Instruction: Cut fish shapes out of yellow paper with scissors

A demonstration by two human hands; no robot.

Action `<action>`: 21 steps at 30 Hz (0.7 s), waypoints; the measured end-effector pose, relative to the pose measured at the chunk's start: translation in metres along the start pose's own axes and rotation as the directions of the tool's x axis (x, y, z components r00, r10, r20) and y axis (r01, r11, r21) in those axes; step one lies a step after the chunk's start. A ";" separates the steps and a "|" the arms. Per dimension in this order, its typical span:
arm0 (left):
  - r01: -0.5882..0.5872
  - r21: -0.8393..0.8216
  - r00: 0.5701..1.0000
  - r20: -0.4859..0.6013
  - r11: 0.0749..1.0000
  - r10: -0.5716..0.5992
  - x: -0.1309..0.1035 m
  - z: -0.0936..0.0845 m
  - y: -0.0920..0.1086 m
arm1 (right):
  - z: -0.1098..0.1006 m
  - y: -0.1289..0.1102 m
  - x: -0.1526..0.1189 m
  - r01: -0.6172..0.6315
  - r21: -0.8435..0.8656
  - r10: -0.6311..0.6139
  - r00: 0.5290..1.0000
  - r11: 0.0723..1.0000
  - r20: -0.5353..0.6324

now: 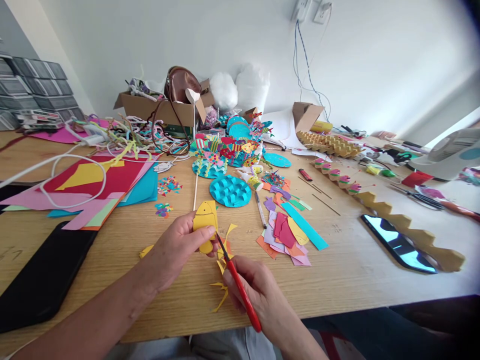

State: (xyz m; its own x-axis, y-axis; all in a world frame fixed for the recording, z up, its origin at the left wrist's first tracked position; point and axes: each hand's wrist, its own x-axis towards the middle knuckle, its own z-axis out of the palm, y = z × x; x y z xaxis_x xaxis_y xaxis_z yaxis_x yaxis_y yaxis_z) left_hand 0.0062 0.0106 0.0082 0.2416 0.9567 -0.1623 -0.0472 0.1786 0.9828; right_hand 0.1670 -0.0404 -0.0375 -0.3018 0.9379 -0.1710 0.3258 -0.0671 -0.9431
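Near the table's front, my left hand (183,245) pinches a yellow paper piece (205,218) with a curved line and a dot drawn on it. My right hand (253,285) holds red-handled scissors (242,290), whose tips meet the right edge of the yellow paper. Thin yellow scraps (221,295) lie on the wood below and beside the blades. Beyond my hands is a blue oval (230,191) covered with curled paper strips. Coloured cut paper pieces (287,232) lie in a pile to the right.
Stacked coloured sheets (112,185) and a black tablet-like object (48,270) lie left. A white stick (195,185) stands behind my left hand. At the right are a phone (397,242) and a zigzag cardboard strip (416,235). Blue decorated paper models (240,145) and a cardboard box (150,107) sit behind.
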 end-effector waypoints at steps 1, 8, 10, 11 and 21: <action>0.000 -0.005 1.000 0.005 1.000 0.000 0.000 0.000 0.000 | 0.000 0.000 0.000 0.002 0.004 -0.002 1.000 1.000 0.004; -0.010 -0.011 0.999 0.041 1.000 0.010 0.000 -0.001 -0.001 | 0.000 0.004 -0.001 0.010 -0.001 -0.010 1.000 1.000 -0.005; -0.004 -0.014 0.999 0.041 1.000 0.005 0.000 -0.001 0.000 | 0.000 0.004 -0.001 0.007 -0.013 -0.007 1.000 1.000 -0.010; -0.002 -0.018 0.999 0.040 1.000 0.003 0.000 -0.001 0.000 | 0.000 0.003 -0.001 0.006 -0.017 -0.006 1.000 1.000 -0.007; 0.002 -0.017 1.000 0.028 1.000 -0.001 -0.001 0.001 0.002 | -0.003 -0.002 -0.001 0.036 -0.064 -0.037 0.999 0.997 -0.005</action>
State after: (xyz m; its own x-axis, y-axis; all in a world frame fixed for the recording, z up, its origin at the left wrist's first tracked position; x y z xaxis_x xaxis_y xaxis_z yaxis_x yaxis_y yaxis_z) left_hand 0.0067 0.0095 0.0105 0.2690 0.9496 -0.1610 -0.0635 0.1842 0.9808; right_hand 0.1691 -0.0400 -0.0344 -0.3087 0.9416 -0.1346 0.3713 -0.0110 -0.9284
